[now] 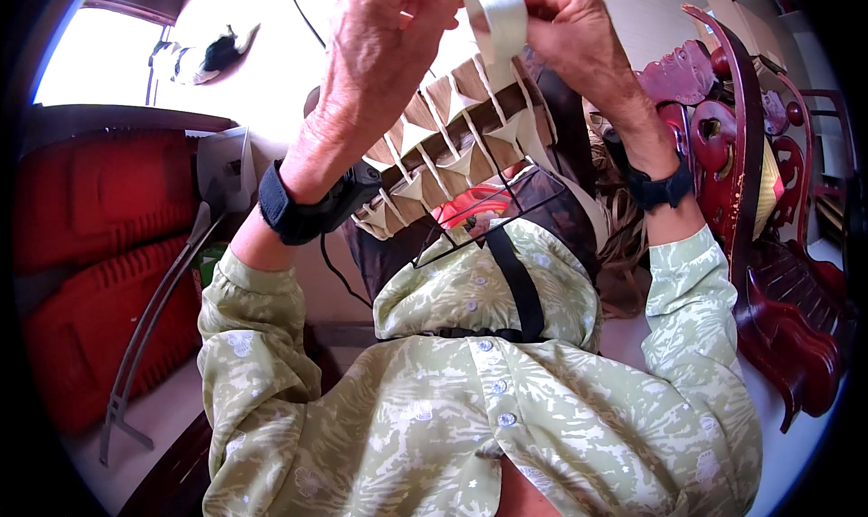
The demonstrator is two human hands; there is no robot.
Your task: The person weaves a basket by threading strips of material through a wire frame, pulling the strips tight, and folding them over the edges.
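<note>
Pale strip at the edge of a woven panel

At the upper centre of the frame, the right hand pinches the strip; the left hand curls beside it, its exact grip unclear.

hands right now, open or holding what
Left hand: fingers curled, partly cropped; can't tell if holding.
Right hand: fingers at the pale flat strip; pinch hidden, can't tell.

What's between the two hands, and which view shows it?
A pale, curved strip, in the head view: it shows between the left hand and the right hand.
</note>
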